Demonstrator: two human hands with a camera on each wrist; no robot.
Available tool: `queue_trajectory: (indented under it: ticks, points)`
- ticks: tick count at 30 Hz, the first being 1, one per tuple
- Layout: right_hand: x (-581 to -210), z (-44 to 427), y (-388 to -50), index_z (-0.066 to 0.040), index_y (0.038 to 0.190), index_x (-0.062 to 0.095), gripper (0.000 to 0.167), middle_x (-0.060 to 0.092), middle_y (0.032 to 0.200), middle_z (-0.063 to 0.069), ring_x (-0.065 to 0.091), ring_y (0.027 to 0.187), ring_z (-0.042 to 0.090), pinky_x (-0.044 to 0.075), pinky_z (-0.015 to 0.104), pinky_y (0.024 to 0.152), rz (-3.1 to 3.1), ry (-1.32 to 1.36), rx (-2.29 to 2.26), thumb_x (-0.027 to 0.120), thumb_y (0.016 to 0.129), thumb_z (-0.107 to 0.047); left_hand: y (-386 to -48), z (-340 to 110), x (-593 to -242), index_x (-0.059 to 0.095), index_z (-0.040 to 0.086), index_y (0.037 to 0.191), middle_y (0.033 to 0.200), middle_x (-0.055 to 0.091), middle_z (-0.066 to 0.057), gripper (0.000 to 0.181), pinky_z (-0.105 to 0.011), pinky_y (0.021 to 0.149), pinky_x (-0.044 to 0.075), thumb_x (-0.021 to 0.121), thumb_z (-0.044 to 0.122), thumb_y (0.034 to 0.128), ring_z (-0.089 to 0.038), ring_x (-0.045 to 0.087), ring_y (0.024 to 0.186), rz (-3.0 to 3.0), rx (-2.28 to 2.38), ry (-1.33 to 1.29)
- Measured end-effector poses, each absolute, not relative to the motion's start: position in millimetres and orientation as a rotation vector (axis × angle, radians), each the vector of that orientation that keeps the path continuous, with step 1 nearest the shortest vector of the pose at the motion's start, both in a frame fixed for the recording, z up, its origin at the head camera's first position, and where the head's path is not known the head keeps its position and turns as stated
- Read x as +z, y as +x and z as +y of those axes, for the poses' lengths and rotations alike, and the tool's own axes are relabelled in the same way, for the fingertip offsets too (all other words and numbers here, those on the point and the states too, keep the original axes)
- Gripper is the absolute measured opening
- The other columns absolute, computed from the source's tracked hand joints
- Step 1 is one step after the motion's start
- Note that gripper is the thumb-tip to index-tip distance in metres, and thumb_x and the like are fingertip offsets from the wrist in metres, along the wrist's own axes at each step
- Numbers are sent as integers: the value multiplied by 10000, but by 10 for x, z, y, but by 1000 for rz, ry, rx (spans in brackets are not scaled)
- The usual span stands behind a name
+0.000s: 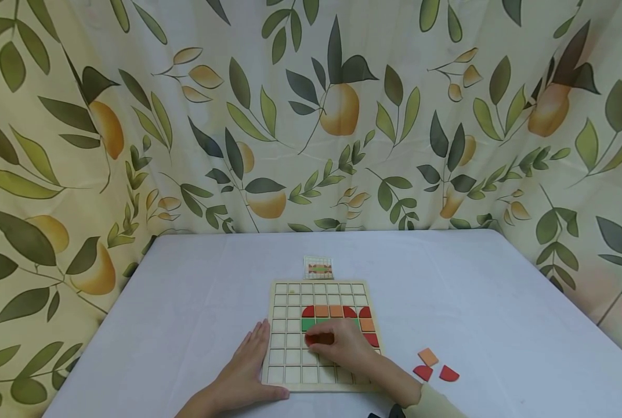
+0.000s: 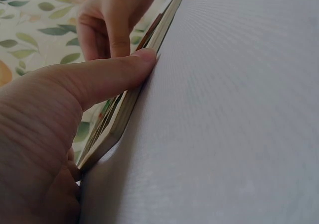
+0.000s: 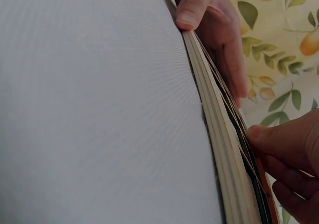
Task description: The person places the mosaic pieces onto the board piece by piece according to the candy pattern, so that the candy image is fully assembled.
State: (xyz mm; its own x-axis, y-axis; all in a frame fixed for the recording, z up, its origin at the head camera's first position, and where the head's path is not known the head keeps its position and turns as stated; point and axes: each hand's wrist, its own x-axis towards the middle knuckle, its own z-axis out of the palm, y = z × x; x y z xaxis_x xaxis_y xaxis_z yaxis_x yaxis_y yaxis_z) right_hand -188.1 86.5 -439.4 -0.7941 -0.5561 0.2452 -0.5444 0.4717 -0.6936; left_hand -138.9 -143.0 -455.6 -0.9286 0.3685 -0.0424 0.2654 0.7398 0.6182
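Note:
A pale wooden grid board [image 1: 286,358] lies on the table. My left hand [image 1: 245,366] rests at its near left corner, fingers straight along the left side and thumb on the front edge. Over the board, my right hand [image 1: 344,345] pinches a red rounded tile [image 1: 309,339] at the grid, partly hidden by the fingers. Set in the grid are orange square tiles [image 1: 336,311], red quarter-round tiles [image 1: 308,312] and green tiles [image 1: 308,325]; the hand covers part of the green row. In the left wrist view, the right hand [image 2: 112,22] is beyond the left thumb.
A small pattern card [image 1: 318,268] lies just behind the board. To the right are a loose orange square [image 1: 428,357] and two loose red quarter-round tiles [image 1: 449,373]. A white cloth [image 1: 196,302] covers the table, with a leaf-print curtain [image 1: 311,174] behind.

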Motion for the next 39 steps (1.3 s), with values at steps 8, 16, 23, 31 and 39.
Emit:
queue_trajectory:
  ticks: [8,16,23,31,39]
  points:
    - [-4400,858,-1886,-83,969,724,197,675,920,-69,584,848,41,499,214,712,2669,-1008,-1256,738,774,-102,-1389,-1433,-4569,74,-30,1454,1513,95,-163,1265,-496,1080,58,664,704,609,-268,19,1384,2779,952,519]
    - [-4412,853,-1907,-96,969,726,195,667,927,-86,582,881,51,493,227,740,2684,-1026,-1234,738,777,-122,-1390,-1434,-4558,85,-34,1452,1511,106,-167,1259,-496,1080,66,663,704,611,-270,27,1383,2785,940,516]
    - [-4413,847,-1925,-97,974,723,194,662,917,-96,577,861,45,494,222,724,2661,-1050,-1229,733,783,-133,-1376,-1437,-4546,90,-46,1448,1508,106,-175,1253,-495,1080,63,675,688,616,-277,31,1382,2782,961,530]
    - [-4435,853,-1933,-95,976,723,193,667,932,-85,582,877,51,495,227,742,2652,-1035,-1249,730,785,-119,-1387,-1424,-4550,87,-38,1450,1510,106,-170,1266,-499,1079,60,671,699,603,-275,25,1383,2775,956,507]
    - [-4441,865,-1954,-98,973,723,182,668,935,-80,587,903,57,495,224,751,2667,-1058,-1237,722,791,-107,-1390,-1426,-4554,87,-40,1450,1509,109,-172,1264,-501,1079,64,672,696,605,-275,27,1383,2778,953,510]
